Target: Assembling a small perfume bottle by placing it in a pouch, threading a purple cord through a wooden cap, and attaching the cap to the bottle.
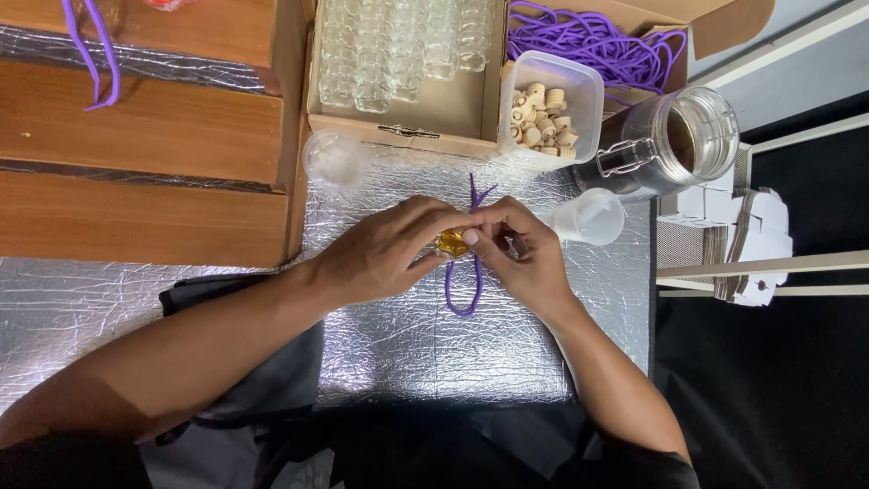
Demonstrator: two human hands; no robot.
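Both hands, left hand (385,249) and right hand (520,254), pinching small amber-filled bottle (452,243) with looped purple cord (471,272)

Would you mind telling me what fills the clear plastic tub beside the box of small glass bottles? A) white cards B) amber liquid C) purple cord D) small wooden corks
D: the clear plastic tub holds a heap of small wooden corks; the purple cord lies in the cardboard box behind it.
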